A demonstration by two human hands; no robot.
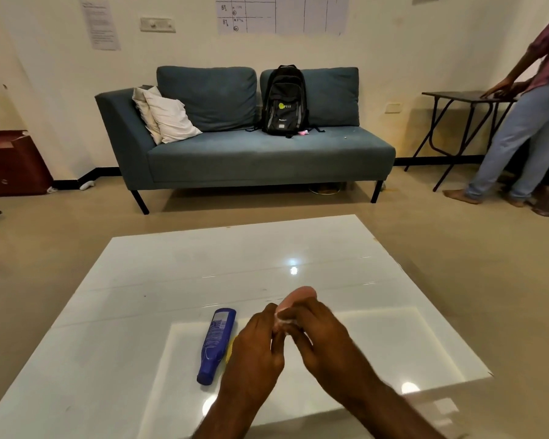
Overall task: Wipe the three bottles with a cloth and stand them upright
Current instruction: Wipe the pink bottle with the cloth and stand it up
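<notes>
A pink bottle [300, 297], blurred, is held above the white table [140, 296] with its end sticking out past my fingers. My right hand [325, 339] is wrapped around it from the right. My left hand [255, 346] presses a small piece of white cloth [283, 321] against the bottle's side. A blue bottle [216, 343] lies on its side on the table, just left of my left hand, cap toward me. A sliver of something yellow [230, 346] shows between the blue bottle and my left hand; the rest of it is hidden.
The glossy table's far edge is ahead and its right edge runs close to my right arm. Beyond it stands a blue sofa [267, 160] with a black backpack [286, 101] and pillows. A person [526, 122] stands at a small dark table at the far right.
</notes>
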